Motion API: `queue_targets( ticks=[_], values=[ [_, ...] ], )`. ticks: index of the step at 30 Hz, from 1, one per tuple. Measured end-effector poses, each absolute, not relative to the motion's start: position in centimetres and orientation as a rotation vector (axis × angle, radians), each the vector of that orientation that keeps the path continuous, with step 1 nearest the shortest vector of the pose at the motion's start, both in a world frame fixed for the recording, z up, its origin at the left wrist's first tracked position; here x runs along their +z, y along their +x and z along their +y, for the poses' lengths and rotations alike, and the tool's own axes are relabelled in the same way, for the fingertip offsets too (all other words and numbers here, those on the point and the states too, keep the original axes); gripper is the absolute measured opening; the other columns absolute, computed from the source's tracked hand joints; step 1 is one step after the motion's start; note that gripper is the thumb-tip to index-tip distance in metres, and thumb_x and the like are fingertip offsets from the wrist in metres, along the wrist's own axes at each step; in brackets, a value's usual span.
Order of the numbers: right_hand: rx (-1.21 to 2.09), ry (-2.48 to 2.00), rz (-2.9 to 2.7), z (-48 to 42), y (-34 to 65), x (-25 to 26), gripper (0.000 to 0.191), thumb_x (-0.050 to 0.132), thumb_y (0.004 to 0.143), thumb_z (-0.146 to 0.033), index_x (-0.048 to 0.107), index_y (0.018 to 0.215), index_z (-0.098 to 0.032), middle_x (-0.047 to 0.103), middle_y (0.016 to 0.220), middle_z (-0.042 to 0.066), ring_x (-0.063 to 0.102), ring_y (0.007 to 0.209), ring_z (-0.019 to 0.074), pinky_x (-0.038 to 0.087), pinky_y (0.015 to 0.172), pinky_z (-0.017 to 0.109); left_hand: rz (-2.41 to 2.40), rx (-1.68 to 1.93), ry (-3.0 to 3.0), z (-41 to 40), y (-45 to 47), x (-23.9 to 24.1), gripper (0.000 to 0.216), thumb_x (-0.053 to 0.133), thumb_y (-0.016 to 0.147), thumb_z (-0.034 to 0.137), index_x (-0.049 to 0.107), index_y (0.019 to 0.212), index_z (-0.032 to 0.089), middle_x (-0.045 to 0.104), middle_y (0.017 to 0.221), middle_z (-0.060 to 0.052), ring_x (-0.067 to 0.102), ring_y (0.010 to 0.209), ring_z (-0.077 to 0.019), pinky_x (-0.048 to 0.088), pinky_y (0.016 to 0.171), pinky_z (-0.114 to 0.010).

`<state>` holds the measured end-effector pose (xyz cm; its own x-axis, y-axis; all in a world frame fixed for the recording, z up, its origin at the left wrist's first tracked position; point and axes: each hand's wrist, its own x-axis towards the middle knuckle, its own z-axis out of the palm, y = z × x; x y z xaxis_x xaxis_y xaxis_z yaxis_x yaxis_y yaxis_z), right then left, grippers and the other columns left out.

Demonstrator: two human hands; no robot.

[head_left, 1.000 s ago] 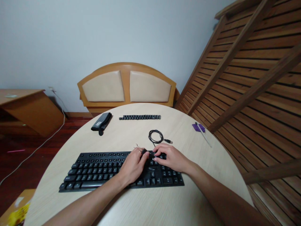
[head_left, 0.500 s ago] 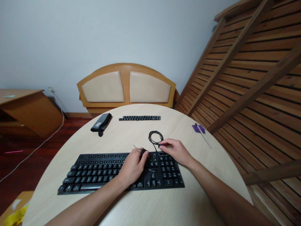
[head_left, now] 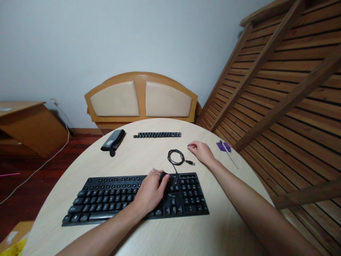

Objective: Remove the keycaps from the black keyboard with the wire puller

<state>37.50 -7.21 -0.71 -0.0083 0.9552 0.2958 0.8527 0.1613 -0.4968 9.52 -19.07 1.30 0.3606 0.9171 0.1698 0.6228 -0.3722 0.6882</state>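
A black keyboard (head_left: 112, 199) lies across the near part of a round pale wooden table (head_left: 149, 156). My left hand (head_left: 151, 190) rests on its right-middle keys, fingers curled around a small black tool at the top edge. My right hand (head_left: 201, 151) is stretched out over the table beyond the keyboard, fingertips pinched on a small dark keycap (head_left: 189, 145). The keyboard's coiled black USB cable (head_left: 177, 157) lies just left of that hand. A row of loose black keycaps (head_left: 157, 135) sits lined up near the far edge.
A folded grey-black pouch (head_left: 113, 140) lies at the far left of the table. A purple-handled tool (head_left: 226, 149) lies at the far right. Behind the table stands a wooden padded headboard (head_left: 141, 97). A slatted wooden frame (head_left: 279, 89) leans along the right side.
My right hand left the keyboard's upper right keys and moved away over the cable toward the far side of the table, carrying a small keycap. My left hand stayed on the keyboard.
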Motion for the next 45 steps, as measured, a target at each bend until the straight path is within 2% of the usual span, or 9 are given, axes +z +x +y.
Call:
queue_targets(
  ticks=[10, 34, 41, 45],
  values=[
    [0.029, -1.873, -1.925, -1.4, 37.2, -0.8, 0.023, 0.058, 0.09, -0.027, 0.073, 0.107, -0.022, 0.074, 0.104, 0.009, 0.066, 0.096, 0.0231, 0.046, 0.082, 0.03, 1.348, 0.697, 2.105, -19.0, 9.5, 1.1, 0.035, 0.037, 0.099, 0.04, 0.058, 0.081, 0.018, 0.065, 0.09, -0.01, 0.06, 0.091, -0.0265, 0.046, 0.086, -0.043],
    [-0.07, -1.802, -1.822, 0.7, 35.3, -2.9, 0.023, 0.057, 0.093, -0.028, 0.067, 0.113, -0.025, 0.07, 0.108, 0.004, 0.063, 0.097, 0.0211, 0.046, 0.08, 0.03, 1.344, 0.679, 2.101, -19.1, 9.6, 1.7, 0.033, 0.037, 0.1, 0.036, 0.057, 0.08, 0.018, 0.064, 0.088, -0.008, 0.058, 0.088, -0.0245, 0.046, 0.083, -0.04],
    [-0.052, -1.836, -1.839, -0.4, 35.2, -2.5, 0.039, 0.056, 0.092, -0.028, 0.052, 0.131, -0.022, 0.07, 0.109, 0.006, 0.062, 0.101, 0.0233, 0.047, 0.084, 0.033, 1.347, 0.707, 2.134, -19.0, 9.6, 1.3, 0.034, 0.038, 0.099, 0.037, 0.056, 0.078, 0.019, 0.065, 0.085, -0.007, 0.06, 0.087, -0.0241, 0.047, 0.082, -0.038],
    [-0.01, -1.857, -1.928, -3.0, 35.7, -1.1, 0.052, 0.061, 0.088, -0.025, 0.047, 0.137, -0.022, 0.071, 0.108, 0.007, 0.063, 0.099, 0.0253, 0.048, 0.082, 0.035, 1.343, 0.739, 2.152, -19.0, 9.5, 1.3, 0.032, 0.04, 0.099, 0.037, 0.058, 0.079, 0.019, 0.066, 0.086, -0.007, 0.062, 0.087, -0.0244, 0.047, 0.082, -0.038]
  ],
)
